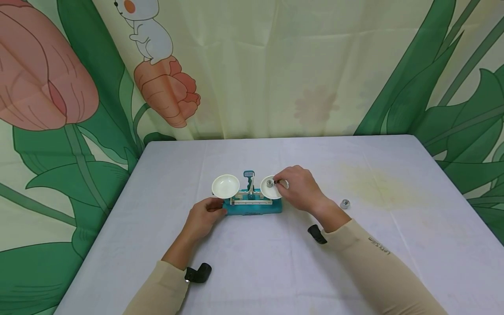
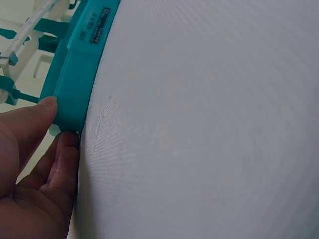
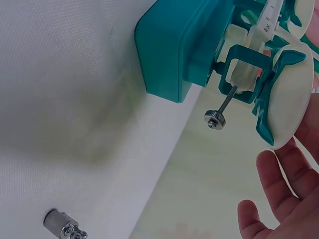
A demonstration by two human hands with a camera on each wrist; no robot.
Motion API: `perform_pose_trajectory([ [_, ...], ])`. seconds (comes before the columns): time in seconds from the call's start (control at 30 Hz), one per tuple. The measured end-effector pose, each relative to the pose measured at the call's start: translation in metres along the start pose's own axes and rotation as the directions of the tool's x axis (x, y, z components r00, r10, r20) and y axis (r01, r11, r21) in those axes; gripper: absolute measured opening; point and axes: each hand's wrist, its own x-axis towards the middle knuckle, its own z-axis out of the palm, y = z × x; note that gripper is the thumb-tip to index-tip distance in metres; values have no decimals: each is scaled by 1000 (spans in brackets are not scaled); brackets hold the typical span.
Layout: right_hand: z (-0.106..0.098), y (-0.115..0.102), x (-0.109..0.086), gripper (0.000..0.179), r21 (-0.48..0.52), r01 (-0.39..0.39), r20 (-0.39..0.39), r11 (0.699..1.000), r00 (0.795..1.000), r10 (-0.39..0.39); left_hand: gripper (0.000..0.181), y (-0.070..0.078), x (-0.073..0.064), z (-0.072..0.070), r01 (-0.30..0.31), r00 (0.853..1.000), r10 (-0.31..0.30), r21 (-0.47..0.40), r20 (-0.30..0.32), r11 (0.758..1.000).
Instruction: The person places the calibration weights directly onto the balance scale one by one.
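Observation:
A teal balance scale (image 1: 252,209) with two white pans stands on the table. My left hand (image 1: 201,221) grips the left end of its base, the thumb (image 2: 47,107) on top and the fingers low at the side. The left pan (image 1: 225,187) holds nothing. In the right pan (image 1: 271,193) stands a metal weight (image 1: 269,183). Over that pan, my right hand (image 1: 301,188) pinches a small dark metal weight (image 1: 276,182) at its fingertips. The right wrist view shows several fingers (image 3: 271,181) beside the pan's underside; the pinched weight is hidden there.
Another metal weight (image 1: 345,204) stands on the white-covered table (image 1: 252,271), right of the right hand. From the scale's beam end sticks out a screw with a knurled nut (image 3: 215,119). A printed curtain (image 1: 252,74) hangs behind the table's far edge.

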Motion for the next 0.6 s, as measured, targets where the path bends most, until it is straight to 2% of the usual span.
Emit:
perform_pose_trajectory([
  [0.4, -2, -2, -2, 19, -4, -35, -8, 999, 999, 35, 39, -1, 1, 0, 1, 1000, -1, 2, -4, 1000],
  [0.6, -4, -1, -3, 23, 35, -64, -1, 997, 998, 64, 39, 0, 0, 0, 3, 1000, -3, 1, -5, 1000],
])
